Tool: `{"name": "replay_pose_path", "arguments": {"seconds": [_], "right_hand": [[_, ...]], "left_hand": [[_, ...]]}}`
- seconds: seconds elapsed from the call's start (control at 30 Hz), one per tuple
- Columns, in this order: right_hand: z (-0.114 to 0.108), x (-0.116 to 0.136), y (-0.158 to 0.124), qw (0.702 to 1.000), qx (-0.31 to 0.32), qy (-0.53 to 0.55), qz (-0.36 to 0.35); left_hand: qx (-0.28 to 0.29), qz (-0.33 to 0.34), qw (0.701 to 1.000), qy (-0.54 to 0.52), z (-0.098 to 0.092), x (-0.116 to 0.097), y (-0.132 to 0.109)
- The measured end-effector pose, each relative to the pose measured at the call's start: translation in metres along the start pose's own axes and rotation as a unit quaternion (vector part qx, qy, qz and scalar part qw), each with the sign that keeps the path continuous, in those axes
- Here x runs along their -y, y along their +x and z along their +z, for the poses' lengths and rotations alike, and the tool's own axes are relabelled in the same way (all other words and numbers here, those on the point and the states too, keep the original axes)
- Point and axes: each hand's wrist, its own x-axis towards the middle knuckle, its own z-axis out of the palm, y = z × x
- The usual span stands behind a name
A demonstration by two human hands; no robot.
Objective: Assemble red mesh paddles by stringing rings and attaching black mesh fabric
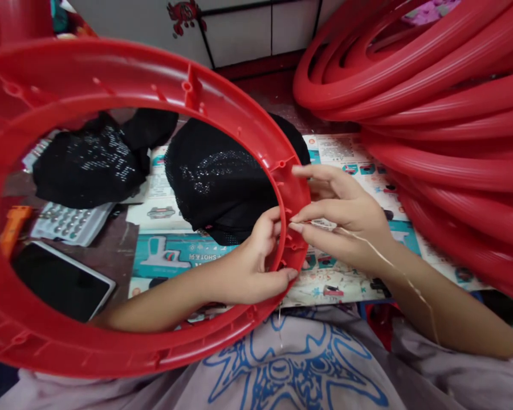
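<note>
The left hand [256,262] reaches through the big red ring [111,74] and is closed on its inner rim, thumb under the edge and fingers curled over it. The right hand [346,216] meets that spot from outside, forefinger laid out on the rim and the fingertips below it pressed together; a pale thread [406,279] trails back over its wrist, though I cannot tell whether they nip it. Just behind the grip lies black mesh cloth [222,176] on printed sheets [171,250], with a stack of red rings [444,114] beyond the right hand.

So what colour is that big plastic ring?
The big plastic ring is red; head view shows it.
</note>
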Motion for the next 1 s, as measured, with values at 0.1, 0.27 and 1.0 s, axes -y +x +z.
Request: {"name": "replay_pose_path", "arguments": {"seconds": [0.1, 0.27, 1.0], "right_hand": [[0.006, 0.0, -0.003, 1.0, -0.023, 0.006, -0.001], [0.009, -0.001, -0.003, 0.999, -0.024, -0.036, -0.002], [0.005, -0.007, -0.001, 1.0, 0.015, -0.002, 0.025]], "left_hand": [[0.005, -0.001, 1.0, -0.024, -0.002, -0.001, -0.002], [-0.024, 0.004, 0.991, -0.132, -0.002, -0.002, 0.001], [-0.016, -0.092, 0.964, 0.25, -0.009, -0.003, 0.001]]}}
